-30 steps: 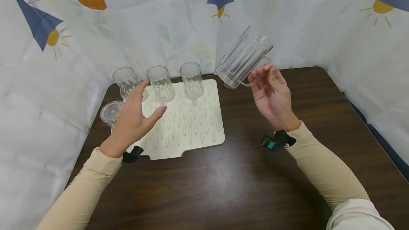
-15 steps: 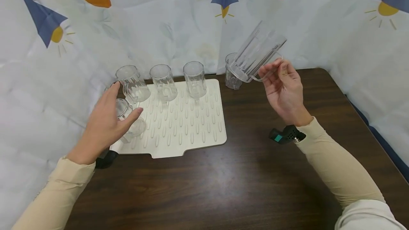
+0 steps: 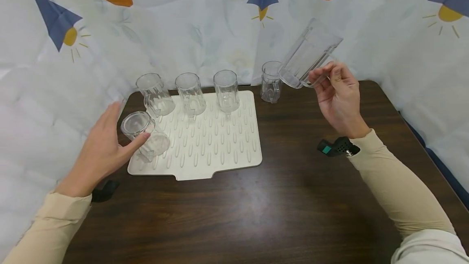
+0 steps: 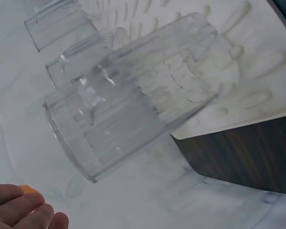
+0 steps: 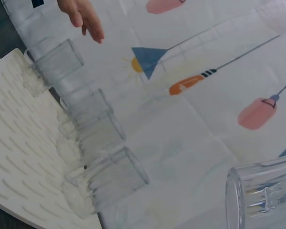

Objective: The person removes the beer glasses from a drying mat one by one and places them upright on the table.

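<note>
The right hand point(image 3: 335, 95) pinches the handle point(image 3: 307, 86) of the tilted clear mug point(image 3: 309, 54), raised above the table point(image 3: 234, 215); a firm thumb should prevent turning. The left hand point(image 3: 100, 146), fingers long and thumb wide apart, grips nothing, near 1 standing mug point(image 3: 132, 125) on the white mat point(image 3: 205, 146)
</note>
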Demonstrator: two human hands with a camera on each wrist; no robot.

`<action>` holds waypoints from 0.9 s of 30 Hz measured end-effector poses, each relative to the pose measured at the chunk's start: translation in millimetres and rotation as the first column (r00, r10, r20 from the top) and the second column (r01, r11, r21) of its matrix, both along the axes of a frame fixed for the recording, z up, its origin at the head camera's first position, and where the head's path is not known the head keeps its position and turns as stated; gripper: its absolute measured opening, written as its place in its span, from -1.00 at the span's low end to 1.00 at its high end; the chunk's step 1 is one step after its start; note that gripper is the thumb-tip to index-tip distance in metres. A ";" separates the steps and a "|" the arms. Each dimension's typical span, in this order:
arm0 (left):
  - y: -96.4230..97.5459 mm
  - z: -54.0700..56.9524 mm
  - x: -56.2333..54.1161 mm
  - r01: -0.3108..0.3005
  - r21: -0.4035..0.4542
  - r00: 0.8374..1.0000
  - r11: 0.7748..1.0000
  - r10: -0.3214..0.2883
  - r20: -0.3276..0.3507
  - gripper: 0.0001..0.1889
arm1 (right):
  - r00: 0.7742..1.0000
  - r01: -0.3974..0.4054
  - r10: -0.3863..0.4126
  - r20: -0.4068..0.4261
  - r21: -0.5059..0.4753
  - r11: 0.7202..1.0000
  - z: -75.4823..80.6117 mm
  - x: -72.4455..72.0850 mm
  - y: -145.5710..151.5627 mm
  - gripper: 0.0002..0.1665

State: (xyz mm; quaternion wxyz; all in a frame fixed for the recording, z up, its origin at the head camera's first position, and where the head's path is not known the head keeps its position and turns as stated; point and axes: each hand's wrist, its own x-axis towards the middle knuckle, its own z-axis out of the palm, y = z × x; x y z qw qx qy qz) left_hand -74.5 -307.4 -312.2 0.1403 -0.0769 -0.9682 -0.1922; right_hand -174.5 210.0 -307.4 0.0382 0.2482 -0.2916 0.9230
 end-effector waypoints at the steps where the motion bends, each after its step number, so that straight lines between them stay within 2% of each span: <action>1: -1.9 -0.5 0.7 -0.003 -0.002 1.000 1.000 0.003 0.003 0.11 | 1.000 0.006 -0.006 -0.002 0.003 1.000 -0.2 -1.1 1.2 -0.72; 10: -16.2 -6.9 5.2 -0.026 -0.016 0.998 1.000 0.027 0.063 0.19 | 0.997 0.045 -0.043 -0.058 0.034 0.998 -4.1 -11.7 8.2 -0.72; 18: -28.6 -14.8 10.2 -0.045 -0.015 0.992 0.999 0.046 0.119 0.27 | 0.989 0.108 -0.096 -0.112 0.105 0.989 -12.5 -22.8 14.6 -0.73; 27: -33.4 -30.6 12.9 -0.032 -0.026 0.987 0.999 0.036 0.156 0.29 | 0.982 0.157 -0.136 -0.128 0.166 0.974 -22.3 -32.0 22.9 -0.73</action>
